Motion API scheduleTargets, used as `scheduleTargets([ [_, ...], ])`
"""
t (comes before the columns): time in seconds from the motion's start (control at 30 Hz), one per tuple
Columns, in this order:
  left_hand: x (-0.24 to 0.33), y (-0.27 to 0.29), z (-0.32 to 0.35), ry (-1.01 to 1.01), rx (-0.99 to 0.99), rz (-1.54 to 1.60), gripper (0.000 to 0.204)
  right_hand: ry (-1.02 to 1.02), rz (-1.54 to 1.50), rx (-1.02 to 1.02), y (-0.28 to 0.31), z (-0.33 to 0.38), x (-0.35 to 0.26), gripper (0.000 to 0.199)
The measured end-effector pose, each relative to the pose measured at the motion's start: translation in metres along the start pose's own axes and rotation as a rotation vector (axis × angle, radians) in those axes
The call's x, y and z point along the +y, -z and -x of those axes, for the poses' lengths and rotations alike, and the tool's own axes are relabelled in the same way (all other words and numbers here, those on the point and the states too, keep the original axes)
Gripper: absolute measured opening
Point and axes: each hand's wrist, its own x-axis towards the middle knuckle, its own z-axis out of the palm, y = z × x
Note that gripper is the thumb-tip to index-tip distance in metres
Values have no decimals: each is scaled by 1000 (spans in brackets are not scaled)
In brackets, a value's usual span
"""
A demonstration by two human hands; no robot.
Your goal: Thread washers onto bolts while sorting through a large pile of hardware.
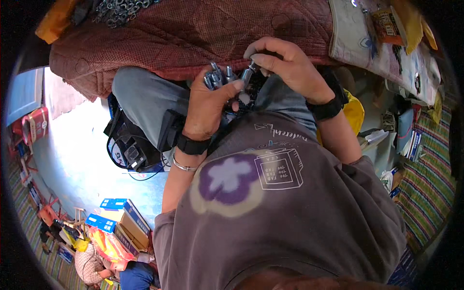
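Just above my lap, my left hand (209, 104) is closed around several shiny metal bolts (215, 77), their ends sticking up past the fingers. My right hand (289, 67) pinches the upper end of one more metal bolt (248, 75) between thumb and fingertips. That bolt is tilted, and its lower end comes close to my left thumb. Whether it touches the thumb, I cannot tell. Both hands are beside the near edge of a surface covered with a dark red quilted cloth (193, 38).
A heap of metal nuts (121, 12) lies on the cloth at far left. Packets (389, 26) rest on a pale sheet at far right. A black mesh bag (130, 145) stands left of my knee. Cardboard boxes (128, 220) and another person (89, 263) are at lower left.
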Motion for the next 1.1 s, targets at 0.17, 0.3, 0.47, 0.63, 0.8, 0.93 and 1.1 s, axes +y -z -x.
scheduleTargets([
  [0.17,-4,1,0,4,-17,-62,20,85,40,-13,1,0,-7,19],
  [0.3,-6,0,-1,-5,18,-14,20,125,109,-40,4,-1,-6,19],
  [0.47,-8,2,-1,-18,4,-31,20,26,90,-31,2,-1,-6,19],
  [0.63,-11,1,-2,-92,89,-204,18,15,181,27,-4,-1,-3,18],
  [0.8,-7,-4,-2,-179,139,-401,21,119,523,62,-8,-2,-1,15],
  [0.93,-8,-1,-4,-172,154,-382,21,-18,573,141,-10,-7,-3,22],
  [1.1,-7,-3,-4,-154,161,-364,20,234,277,124,-6,-6,8,33],
])
